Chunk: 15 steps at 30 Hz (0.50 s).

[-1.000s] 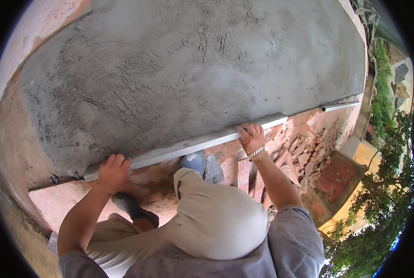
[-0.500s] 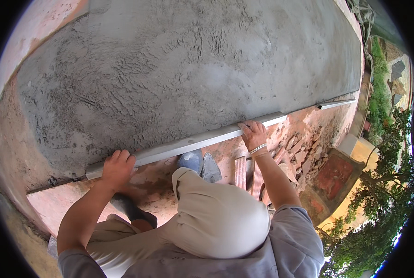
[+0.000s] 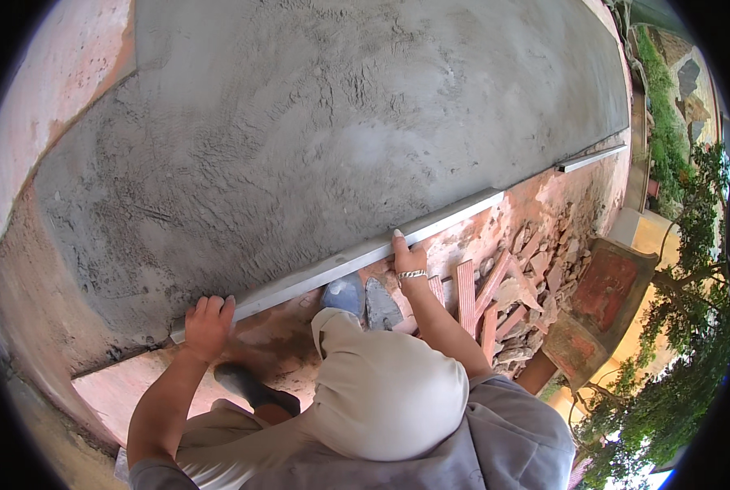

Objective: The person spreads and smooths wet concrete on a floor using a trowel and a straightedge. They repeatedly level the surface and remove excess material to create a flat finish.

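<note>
A long grey metal straightedge (image 3: pixel 324 270) lies along the near edge of a slab of rough wet mortar (image 3: pixel 299 122). Close to its left end, my left hand (image 3: pixel 207 325) is closed over the bar, fingers on the mortar side. My right hand (image 3: pixel 407 255), with a chain bracelet at the wrist, grips the bar right of its middle, one digit over the top and the other fingers hidden beneath. The mortar is ridged on the left and smoother toward the right.
A second, shorter metal bar (image 3: pixel 591 158) lies farther right along the slab edge. Broken tiles and rubble (image 3: pixel 520 286) cover the ground at right, beside a reddish block (image 3: pixel 602 286) and leafy branches (image 3: pixel 683 384). A grey stone slab (image 3: pixel 381 304) lies near my knee.
My right hand has shifted left along the straightedge and changed its grip, with fewer fingers over the top. My left hand stays at the left end. The view has turned slightly.
</note>
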Each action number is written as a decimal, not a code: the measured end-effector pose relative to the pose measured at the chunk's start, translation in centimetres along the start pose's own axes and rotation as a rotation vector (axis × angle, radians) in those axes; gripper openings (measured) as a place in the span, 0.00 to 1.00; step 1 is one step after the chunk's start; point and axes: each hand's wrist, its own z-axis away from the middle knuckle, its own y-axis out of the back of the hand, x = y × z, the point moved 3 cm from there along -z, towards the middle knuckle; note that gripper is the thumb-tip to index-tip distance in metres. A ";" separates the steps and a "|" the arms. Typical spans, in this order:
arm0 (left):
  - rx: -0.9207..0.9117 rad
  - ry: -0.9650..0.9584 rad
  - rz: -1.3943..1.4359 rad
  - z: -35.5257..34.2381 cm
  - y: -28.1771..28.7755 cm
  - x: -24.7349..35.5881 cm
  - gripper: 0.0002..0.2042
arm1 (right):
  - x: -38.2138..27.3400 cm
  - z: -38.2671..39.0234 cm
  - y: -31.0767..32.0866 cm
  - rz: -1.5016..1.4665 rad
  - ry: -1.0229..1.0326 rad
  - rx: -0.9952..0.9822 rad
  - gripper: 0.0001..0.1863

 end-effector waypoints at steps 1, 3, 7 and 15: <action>0.028 -0.004 -0.011 -0.1 -0.2 0.2 0.21 | -0.1 0.1 -0.3 -0.057 -0.094 0.000 0.23; 0.063 -0.006 -0.008 -0.4 -0.5 0.8 0.22 | -1.3 0.1 -0.1 -0.140 -0.069 -0.010 0.22; 0.100 0.004 0.033 -1.6 -1.2 2.1 0.24 | -4.4 -0.9 0.6 -0.148 -0.046 0.046 0.22; 0.175 0.020 0.039 -3.6 -2.0 3.4 0.20 | -7.1 -2.7 0.4 -0.037 0.025 0.146 0.28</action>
